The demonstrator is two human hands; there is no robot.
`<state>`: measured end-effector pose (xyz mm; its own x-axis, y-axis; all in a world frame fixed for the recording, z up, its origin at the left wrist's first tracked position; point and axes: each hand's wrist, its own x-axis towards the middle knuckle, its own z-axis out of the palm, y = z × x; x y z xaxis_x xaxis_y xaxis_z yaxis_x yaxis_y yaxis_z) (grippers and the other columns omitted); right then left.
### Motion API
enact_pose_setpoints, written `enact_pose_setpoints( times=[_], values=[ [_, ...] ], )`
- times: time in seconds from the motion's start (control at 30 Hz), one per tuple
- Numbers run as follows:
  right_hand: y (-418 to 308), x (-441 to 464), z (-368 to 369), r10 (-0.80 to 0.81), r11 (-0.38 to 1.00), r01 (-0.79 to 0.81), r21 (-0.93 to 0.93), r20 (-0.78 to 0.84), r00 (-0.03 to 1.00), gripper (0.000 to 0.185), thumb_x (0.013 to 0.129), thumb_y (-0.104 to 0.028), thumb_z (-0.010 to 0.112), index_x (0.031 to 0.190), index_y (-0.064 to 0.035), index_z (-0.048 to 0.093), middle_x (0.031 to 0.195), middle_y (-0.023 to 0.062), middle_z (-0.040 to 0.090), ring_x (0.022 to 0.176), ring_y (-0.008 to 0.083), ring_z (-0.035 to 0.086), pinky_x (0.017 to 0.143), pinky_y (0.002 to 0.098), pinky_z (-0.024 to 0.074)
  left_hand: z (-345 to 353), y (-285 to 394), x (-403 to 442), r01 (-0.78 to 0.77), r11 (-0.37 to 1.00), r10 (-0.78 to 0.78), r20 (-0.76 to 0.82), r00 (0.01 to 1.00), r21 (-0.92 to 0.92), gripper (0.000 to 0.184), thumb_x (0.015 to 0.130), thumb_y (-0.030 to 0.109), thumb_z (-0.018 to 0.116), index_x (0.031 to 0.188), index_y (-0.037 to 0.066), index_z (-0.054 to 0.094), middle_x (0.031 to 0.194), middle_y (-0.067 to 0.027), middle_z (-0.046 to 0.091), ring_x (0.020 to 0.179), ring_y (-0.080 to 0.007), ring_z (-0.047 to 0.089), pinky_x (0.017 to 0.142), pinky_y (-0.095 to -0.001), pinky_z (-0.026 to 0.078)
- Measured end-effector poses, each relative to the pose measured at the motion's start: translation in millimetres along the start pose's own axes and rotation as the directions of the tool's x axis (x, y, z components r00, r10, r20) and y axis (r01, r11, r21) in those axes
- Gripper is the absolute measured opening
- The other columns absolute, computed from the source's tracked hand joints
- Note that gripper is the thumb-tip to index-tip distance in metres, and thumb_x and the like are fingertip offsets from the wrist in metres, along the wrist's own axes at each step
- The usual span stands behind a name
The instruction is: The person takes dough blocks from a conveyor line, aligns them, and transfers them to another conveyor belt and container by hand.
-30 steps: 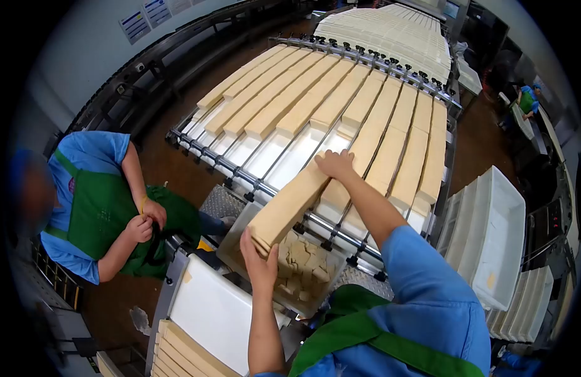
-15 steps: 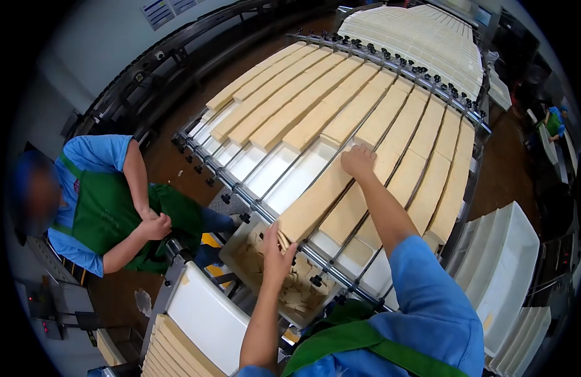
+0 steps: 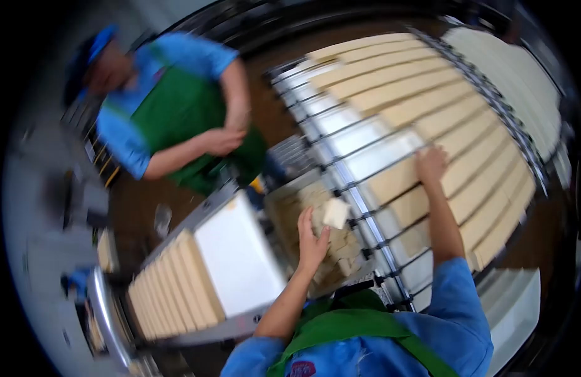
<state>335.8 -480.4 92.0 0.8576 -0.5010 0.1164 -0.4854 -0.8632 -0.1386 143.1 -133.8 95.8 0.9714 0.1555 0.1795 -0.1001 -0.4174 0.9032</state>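
Note:
My left hand (image 3: 312, 244) is over the scrap bin (image 3: 279, 242), its fingers apart. Just past its fingertips is a thin pale slice (image 3: 336, 213), which looks let go and is above the broken pieces in the bin. My right hand (image 3: 432, 166) lies at the far end of a long cream-coloured block (image 3: 394, 183), fingers bent over it; motion blur softens them. That block lies in a lane between thin dark bars on the white rack (image 3: 356, 139). I cannot tell what the blocks are made of.
More cream blocks (image 3: 422, 85) lie in rows across the rack. A metal rail (image 3: 359, 201) with knobs edges its near side. At left a co-worker (image 3: 183, 119) stands with hands together, behind a white board (image 3: 240, 251) and a row of upright slabs (image 3: 177, 286).
My left hand has come away from the block's near end and opened over the bin, parting from a slice. My right hand stays at the block. The view has swung left.

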Motion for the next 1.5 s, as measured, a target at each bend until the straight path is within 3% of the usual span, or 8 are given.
enact_pose_setpoints(
  times=[0.07, 0.17, 0.33, 0.5, 0.7, 1.03, 1.27, 1.5],
  values=[
    [-38, -29, -14, -0.106, 0.994, 0.106, -0.013, -0.006, 0.994, 0.071, 0.088, -0.052, 0.050, 0.141, -0.0069, 0.036, 0.147, 0.0196, 0.031, 0.137, 0.0388, 0.024, 0.107, 0.0559, 0.0240, -35, -22, -27, 0.151, 0.974, -0.175, -0.135, 0.975, -0.171, 0.058, 0.085, 0.009, 0.062, 0.137, 0.004, 0.036, 0.132, -0.0154, 0.040, 0.116, -0.0271, 0.048, 0.097, -0.0358, 0.039],
    [-101, -98, -7, -0.366, 0.926, 0.368, 0.084, -0.043, 0.930, 0.067, 0.088, -0.048, 0.051, 0.140, -0.0084, 0.037, 0.149, 0.0183, 0.028, 0.138, 0.0416, 0.020, 0.106, 0.0596, 0.0214, -101, -58, -76, 0.256, 0.962, -0.207, -0.359, 0.910, 0.093, 0.058, 0.086, 0.011, 0.062, 0.136, 0.001, 0.035, 0.130, -0.0171, 0.043, 0.117, -0.0275, 0.048, 0.097, -0.0376, 0.039],
    [-200, -228, 23, -0.822, 0.535, 0.797, 0.280, -0.043, 0.567, 0.066, 0.082, -0.039, 0.061, 0.136, -0.0070, 0.041, 0.149, 0.0191, 0.026, 0.137, 0.0418, 0.018, 0.107, 0.0594, 0.0176, -207, -121, -173, 0.667, 0.626, -0.204, -0.740, 0.641, 0.405, 0.075, 0.076, 0.019, 0.073, 0.134, -0.003, 0.033, 0.127, -0.0271, 0.040, 0.119, -0.0408, 0.038, 0.101, -0.0473, 0.032],
    [-309, -363, 19, -0.907, 0.413, 0.837, 0.359, 0.242, 0.344, 0.067, 0.080, -0.034, 0.064, 0.136, -0.0043, 0.041, 0.149, 0.0202, 0.024, 0.139, 0.0391, 0.014, 0.109, 0.0554, 0.0137, -275, -141, -246, 0.930, 0.342, -0.452, -0.844, 0.290, 0.136, 0.090, 0.067, 0.025, 0.080, 0.134, -0.003, 0.028, 0.124, -0.0307, 0.036, 0.113, -0.0442, 0.037, 0.099, -0.0477, 0.032],
    [-424, -476, 34, -0.907, 0.370, 0.856, 0.362, 0.340, 0.248, 0.079, 0.086, -0.049, 0.054, 0.145, -0.0046, 0.027, 0.153, 0.0172, 0.016, 0.141, 0.0349, 0.014, 0.111, 0.0476, 0.0165, -297, -157, -256, 0.781, 0.624, -0.570, -0.692, 0.443, -0.014, 0.087, 0.063, 0.013, 0.082, 0.127, -0.010, 0.028, 0.123, -0.0313, 0.028, 0.111, -0.0449, 0.037, 0.097, -0.0431, 0.038],
    [-545, -547, 38, -0.921, 0.307, 0.896, 0.321, 0.336, 0.195, 0.071, 0.089, -0.056, 0.044, 0.147, -0.0183, 0.027, 0.154, 0.0170, 0.014, 0.135, 0.0349, 0.027, 0.108, 0.0444, 0.0266, -314, -139, -237, 0.755, 0.650, -0.628, -0.503, 0.595, 0.082, 0.085, 0.067, 0.017, 0.081, 0.127, -0.011, 0.027, 0.119, -0.0292, 0.033, 0.104, -0.0455, 0.047, 0.090, -0.0424, 0.045],
    [-522, -538, 22, -0.833, 0.500, 0.825, 0.262, 0.407, 0.375, 0.066, 0.084, -0.049, 0.052, 0.135, -0.0092, 0.038, 0.132, 0.0205, 0.037, 0.110, 0.0369, 0.048, 0.092, 0.0427, 0.0448, -323, -129, -228, 0.754, 0.617, -0.649, -0.395, 0.650, 0.227, 0.075, 0.067, 0.022, 0.078, 0.119, -0.010, 0.034, 0.112, -0.0304, 0.038, 0.095, -0.0471, 0.053, 0.083, -0.0469, 0.047],
    [-435, -442, 20, -0.594, 0.802, 0.539, 0.256, 0.430, 0.680, 0.087, 0.073, -0.053, 0.063, 0.141, -0.0103, 0.030, 0.153, 0.0231, 0.005, 0.139, 0.0376, 0.019, 0.104, 0.0529, 0.0308, -309, -133, -214, 0.524, 0.783, -0.511, -0.134, 0.849, 0.336, 0.087, 0.068, 0.034, 0.078, 0.127, -0.005, 0.026, 0.114, -0.0292, 0.035, 0.089, -0.0485, 0.055, 0.079, -0.0507, 0.049]
  ],
)
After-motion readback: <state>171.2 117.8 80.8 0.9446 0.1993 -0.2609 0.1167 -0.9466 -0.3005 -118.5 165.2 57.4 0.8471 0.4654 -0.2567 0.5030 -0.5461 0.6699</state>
